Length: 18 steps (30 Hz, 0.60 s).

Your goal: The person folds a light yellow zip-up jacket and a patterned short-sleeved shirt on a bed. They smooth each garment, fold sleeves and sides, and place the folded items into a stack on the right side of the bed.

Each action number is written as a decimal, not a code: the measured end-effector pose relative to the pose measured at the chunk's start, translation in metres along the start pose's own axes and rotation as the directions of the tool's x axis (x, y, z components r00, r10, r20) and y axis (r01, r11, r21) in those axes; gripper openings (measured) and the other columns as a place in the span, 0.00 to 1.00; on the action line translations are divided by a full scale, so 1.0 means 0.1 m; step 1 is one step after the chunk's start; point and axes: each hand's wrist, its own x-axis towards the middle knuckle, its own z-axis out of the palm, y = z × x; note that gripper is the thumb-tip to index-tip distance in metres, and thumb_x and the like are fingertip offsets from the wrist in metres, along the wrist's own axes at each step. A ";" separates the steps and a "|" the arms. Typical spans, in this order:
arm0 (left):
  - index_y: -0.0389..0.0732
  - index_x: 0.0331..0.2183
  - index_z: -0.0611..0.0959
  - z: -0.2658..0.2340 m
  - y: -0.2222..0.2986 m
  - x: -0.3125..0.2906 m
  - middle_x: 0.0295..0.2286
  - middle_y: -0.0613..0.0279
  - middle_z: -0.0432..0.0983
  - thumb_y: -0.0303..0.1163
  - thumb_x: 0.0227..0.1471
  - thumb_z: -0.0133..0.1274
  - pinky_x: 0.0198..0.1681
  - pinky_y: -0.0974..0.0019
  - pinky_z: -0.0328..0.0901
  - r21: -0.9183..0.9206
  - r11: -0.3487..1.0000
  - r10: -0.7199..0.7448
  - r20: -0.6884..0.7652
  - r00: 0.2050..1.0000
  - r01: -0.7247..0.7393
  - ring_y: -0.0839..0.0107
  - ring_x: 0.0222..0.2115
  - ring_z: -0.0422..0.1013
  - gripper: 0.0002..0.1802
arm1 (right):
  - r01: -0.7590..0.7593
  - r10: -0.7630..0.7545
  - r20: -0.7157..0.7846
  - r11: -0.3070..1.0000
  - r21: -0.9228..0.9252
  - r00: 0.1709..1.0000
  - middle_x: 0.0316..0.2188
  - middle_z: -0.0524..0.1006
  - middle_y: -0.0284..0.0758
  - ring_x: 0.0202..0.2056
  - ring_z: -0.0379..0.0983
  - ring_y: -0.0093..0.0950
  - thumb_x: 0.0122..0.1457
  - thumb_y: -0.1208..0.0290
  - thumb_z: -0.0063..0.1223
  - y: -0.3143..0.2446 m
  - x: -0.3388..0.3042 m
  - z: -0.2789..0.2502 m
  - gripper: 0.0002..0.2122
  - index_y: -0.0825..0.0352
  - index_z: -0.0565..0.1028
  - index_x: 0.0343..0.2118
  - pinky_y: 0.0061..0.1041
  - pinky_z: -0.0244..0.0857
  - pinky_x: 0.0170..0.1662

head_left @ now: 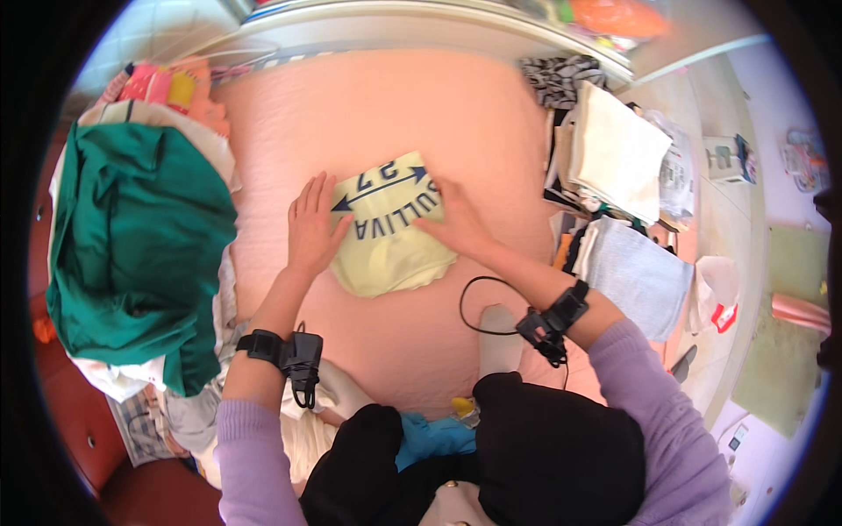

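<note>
**Yellow cloth (386,250) between two spread grips**

1. Left grip (314,230): fingers extended, thumb spread wide. It lies along the left edge of the yellow cloth, thumb tip at the border, and has not closed around anything.

2. Right grip (460,215): spread likewise, with the fingers at the right edge of the yellow cloth and the thumb resting on its face. No pinch is visible; whether any fabric is caught beneath the fingers cannot be told.

3. The paired placement probably steadies both sides and keeps the compact shape square, while the low, flat fingers would avoid creasing the print.

4. The yellow cloth lies on the bed (289,105), directly in front of the person, presumably to give both arms equal reach. Its printed face is up; its near edge is rounded and looser.

5. Left of the yellow cloth, well apart: a green garment (145,245), loosely heaped over other laundry.

6. Right of the yellow cloth, well apart: a white cloth (623,149) tops one flat stack and a grey-blue cloth (636,272) tops another, nearer the person. This separation likely keeps neat layers off the working area.
</note>
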 end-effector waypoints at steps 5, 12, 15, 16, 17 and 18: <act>0.37 0.60 0.62 -0.01 0.06 0.37 0.55 0.47 0.64 0.42 0.54 0.53 0.60 0.49 0.50 -0.095 0.994 -0.027 0.197 0.980 0.047 0.53 0.59 0.57 0.37 | -0.287 0.214 0.263 0.915 0.284 0.941 0.50 0.73 0.44 0.52 0.70 0.34 0.48 0.72 0.66 -0.15 0.07 0.02 0.31 0.72 0.65 0.55 0.32 0.64 0.56; 0.37 0.46 0.78 -0.39 0.00 0.65 0.37 0.55 0.79 0.30 0.41 0.61 0.47 0.64 0.64 -0.395 0.857 -0.031 0.602 0.798 0.331 0.63 0.41 0.73 0.25 | -0.472 0.107 0.546 0.655 0.590 0.831 0.48 0.75 0.37 0.50 0.72 0.29 0.48 0.77 0.65 -0.27 0.07 -0.27 0.26 0.71 0.69 0.52 0.31 0.65 0.54; 0.36 0.36 0.81 -0.65 0.07 0.64 0.28 0.63 0.79 0.24 0.40 0.59 0.41 0.71 0.65 -0.638 0.655 0.059 0.577 0.815 0.404 0.72 0.33 0.74 0.15 | -0.407 0.073 0.535 0.737 0.539 0.842 0.47 0.77 0.37 0.48 0.73 0.28 0.50 0.75 0.63 -0.42 -0.03 -0.59 0.24 0.71 0.71 0.51 0.29 0.66 0.53; 0.37 0.35 0.80 -0.76 0.11 0.65 0.29 0.67 0.78 0.22 0.42 0.58 0.42 0.71 0.65 -0.652 0.626 0.079 0.599 0.797 0.428 0.77 0.34 0.72 0.12 | -0.366 0.060 0.517 0.776 0.514 0.854 0.45 0.78 0.37 0.47 0.74 0.27 0.50 0.75 0.62 -0.48 -0.06 -0.71 0.23 0.70 0.72 0.51 0.29 0.66 0.52; 0.37 0.35 0.80 -0.86 0.17 0.67 0.30 0.67 0.79 0.21 0.43 0.58 0.42 0.71 0.65 -0.667 0.615 0.115 0.604 0.788 0.421 0.78 0.34 0.73 0.12 | -0.333 0.056 0.499 0.809 0.485 0.865 0.44 0.79 0.36 0.46 0.74 0.27 0.51 0.74 0.61 -0.55 -0.10 -0.85 0.21 0.70 0.73 0.50 0.28 0.66 0.51; 0.38 0.35 0.80 -0.96 0.25 0.70 0.31 0.67 0.79 0.21 0.44 0.57 0.43 0.71 0.65 -0.683 0.602 0.153 0.608 0.779 0.414 0.78 0.35 0.73 0.12 | -0.280 0.047 0.471 0.854 0.438 0.881 0.43 0.79 0.36 0.45 0.75 0.26 0.52 0.72 0.61 -0.61 -0.14 -1.00 0.20 0.70 0.74 0.49 0.27 0.66 0.50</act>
